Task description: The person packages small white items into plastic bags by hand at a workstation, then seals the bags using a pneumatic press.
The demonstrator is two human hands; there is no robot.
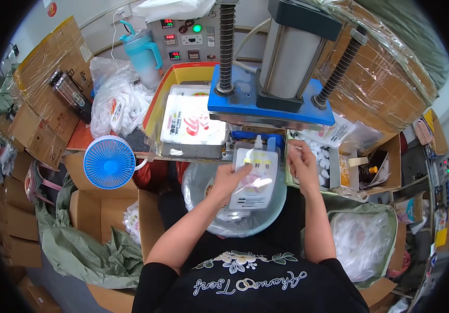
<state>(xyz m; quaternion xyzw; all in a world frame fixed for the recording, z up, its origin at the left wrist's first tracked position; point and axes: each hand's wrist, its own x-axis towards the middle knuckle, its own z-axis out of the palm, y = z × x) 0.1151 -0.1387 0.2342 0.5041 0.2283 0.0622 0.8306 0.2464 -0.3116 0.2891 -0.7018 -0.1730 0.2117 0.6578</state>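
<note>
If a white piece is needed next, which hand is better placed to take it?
Right, probably: the right hand is beside the white pieces, while the left hand holds the pouch.

Bench [80,136]: steel flask [71,96], bulging plastic bag [120,101], yellow-walled tray [169,81] alongside.

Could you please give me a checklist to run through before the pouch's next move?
- Pouch held in the left hand: ok.
- Spout pointing up towards the press: ok.
- Spout seated in anything: cannot tell.
- Right hand holding a small part: cannot tell; its fingers hide it.
- White parts beside the right hand: ok.
- Right hand helping to support the pouch: not ok; it is apart from it.
</note>
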